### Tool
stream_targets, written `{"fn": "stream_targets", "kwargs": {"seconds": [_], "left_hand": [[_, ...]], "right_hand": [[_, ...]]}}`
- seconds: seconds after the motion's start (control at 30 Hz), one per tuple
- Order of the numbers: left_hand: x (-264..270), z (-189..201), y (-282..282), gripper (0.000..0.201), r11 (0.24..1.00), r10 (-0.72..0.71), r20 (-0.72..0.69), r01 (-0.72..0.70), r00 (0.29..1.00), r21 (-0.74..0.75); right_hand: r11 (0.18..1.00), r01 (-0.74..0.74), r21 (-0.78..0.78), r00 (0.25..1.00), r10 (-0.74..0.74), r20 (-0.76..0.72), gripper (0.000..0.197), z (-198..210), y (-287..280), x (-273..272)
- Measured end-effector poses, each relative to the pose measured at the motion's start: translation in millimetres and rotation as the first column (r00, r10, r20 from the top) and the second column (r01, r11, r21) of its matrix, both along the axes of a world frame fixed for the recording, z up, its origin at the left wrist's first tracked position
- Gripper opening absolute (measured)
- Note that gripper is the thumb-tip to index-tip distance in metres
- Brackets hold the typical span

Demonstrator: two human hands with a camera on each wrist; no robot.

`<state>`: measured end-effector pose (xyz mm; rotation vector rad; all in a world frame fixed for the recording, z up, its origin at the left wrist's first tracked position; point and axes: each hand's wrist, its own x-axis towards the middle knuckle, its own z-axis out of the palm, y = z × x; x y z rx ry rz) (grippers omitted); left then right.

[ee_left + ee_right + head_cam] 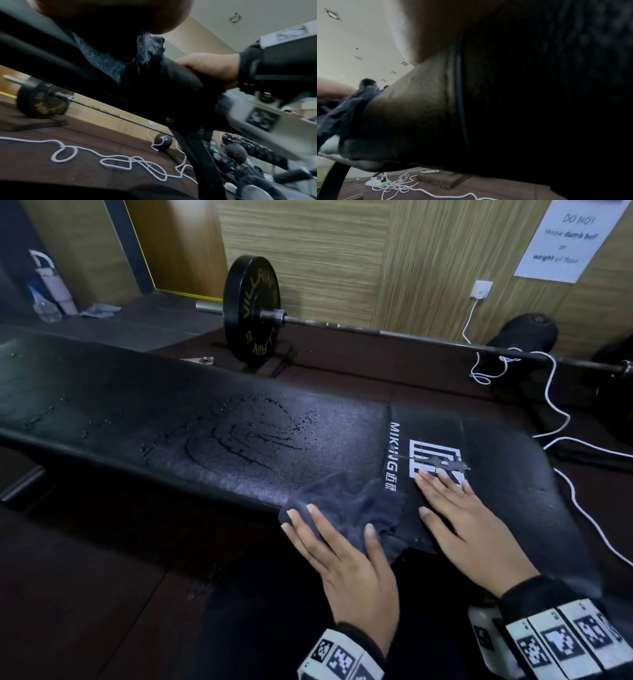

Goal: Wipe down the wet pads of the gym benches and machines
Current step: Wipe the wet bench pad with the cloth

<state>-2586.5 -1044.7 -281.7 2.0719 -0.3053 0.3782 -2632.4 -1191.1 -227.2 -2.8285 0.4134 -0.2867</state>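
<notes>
A long black bench pad (212, 419) runs across the head view, with water streaks and droplets (239, 433) near its middle and a white logo (435, 457) at the right end. My left hand (342, 546) presses flat, fingers straight, on a dark grey cloth (346, 505) at the pad's near edge. Just right of the cloth, my right hand (462, 515) lies flat on the pad, fingertips touching the logo. In the left wrist view the cloth (109, 59) hangs over the pad's edge (171, 75). The right wrist view is mostly dark pad (522, 108).
A barbell with a black plate (251, 309) lies on the floor behind the bench. White cables (555, 405) trail on the floor at the right, near a black roller (524, 337). Bottles (48, 289) stand at far left. A power strip (375, 182) lies under the bench.
</notes>
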Motion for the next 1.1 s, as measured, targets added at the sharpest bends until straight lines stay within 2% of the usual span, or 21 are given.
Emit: {"fn": "stream_targets", "kwargs": {"seconds": [0.2, 0.37, 0.43, 0.5, 0.57, 0.63, 0.7, 0.8, 0.87, 0.93, 1.0, 1.1], "left_hand": [[63.2, -0.8, 39.1, 0.074, 0.990, 0.131, -0.036, -0.133, 0.991, -0.045], [99.1, 7.0, 83.0, 0.076, 0.996, 0.084, -0.066, -0.084, 0.994, -0.003], [120.7, 13.7, 103.2, 0.076, 0.992, 0.097, -0.055, -0.092, 0.994, 0.090], [148.9, 23.2, 122.3, 0.076, 0.960, 0.104, 0.011, -0.103, 0.995, 0.261], [176.4, 37.9, 131.0, 0.078, 0.908, 0.056, -0.004, -0.050, 0.998, 0.417], [195.1, 53.9, 126.4, 0.084, 0.858, 0.013, -0.122, 0.052, 0.992, 0.511], [206.4, 65.1, 112.3, 0.087, 0.757, -0.020, -0.155, 0.116, 0.988, 0.644], [216.5, 67.8, 82.8, 0.065, 0.634, -0.138, -0.179, 0.226, 0.974, 0.739], [212.7, 65.8, 67.5, 0.065, 0.590, -0.277, -0.171, 0.308, 0.946, 0.746], [194.9, 62.4, 61.0, 0.068, 0.586, -0.416, -0.155, 0.395, 0.896, 0.707], [170.1, 60.1, 66.5, 0.060, 0.601, -0.530, -0.078, 0.439, 0.844, 0.667], [151.2, 55.6, 93.2, 0.045, 0.638, -0.600, 0.035, 0.451, 0.800, 0.624]], "right_hand": [[0.999, 0.015, 0.040, 1.000, -0.016, 0.017, 0.058, 3.0, 4.3, -1.9], [0.998, 0.014, 0.054, 0.999, -0.016, 0.049, 0.060, -0.1, 2.7, -2.0], [0.997, 0.020, 0.077, 0.997, -0.026, 0.071, 0.059, 0.9, 3.0, -1.9], [0.997, 0.024, 0.077, 0.996, -0.030, 0.082, 0.059, 1.3, 3.5, -1.4], [0.998, 0.026, 0.062, 0.996, -0.031, 0.081, 0.059, 0.7, 3.9, -1.1], [0.998, 0.032, 0.049, 0.996, -0.035, 0.077, 0.060, -0.3, 4.0, -0.6], [0.999, 0.036, 0.028, 0.996, -0.038, 0.080, 0.059, -0.6, 4.0, -0.4], [0.999, 0.035, 0.036, 0.994, -0.038, 0.106, 0.058, 0.0, 4.8, -0.6], [0.999, 0.032, 0.034, 0.993, -0.036, 0.116, 0.057, -0.1, 4.7, -1.5], [0.999, 0.027, 0.030, 0.993, -0.031, 0.115, 0.056, -0.6, 4.2, -2.2], [0.999, 0.020, 0.025, 0.993, -0.023, 0.112, 0.056, -0.7, 3.4, -2.3], [0.999, 0.027, 0.029, 0.992, -0.030, 0.121, 0.055, -0.6, 3.6, -2.5]]}}
